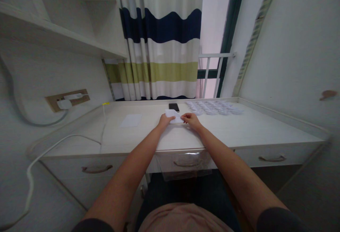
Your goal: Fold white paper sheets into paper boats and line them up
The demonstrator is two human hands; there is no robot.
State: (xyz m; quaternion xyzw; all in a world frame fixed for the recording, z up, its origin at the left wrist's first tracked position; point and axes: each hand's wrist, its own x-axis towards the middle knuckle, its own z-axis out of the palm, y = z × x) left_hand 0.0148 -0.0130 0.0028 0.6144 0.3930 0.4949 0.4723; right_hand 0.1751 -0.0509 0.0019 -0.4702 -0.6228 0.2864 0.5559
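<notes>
A small white sheet of paper (174, 116), partly folded, lies on the white desk (239, 129) in front of me. My left hand (165, 121) pinches its left side with curled fingers. My right hand (190, 119) presses and pinches its right edge. A black phone (174, 107) lies just behind the paper. Another flat white sheet (131, 120) rests to the left of my hands.
Several folded white paper pieces (212, 107) lie in rows at the back right of the desk. A white cable (66, 141) runs from a wall socket (66, 101) across the desk's left side. A striped curtain (162, 40) hangs behind. Drawers with handles (272, 158) sit below.
</notes>
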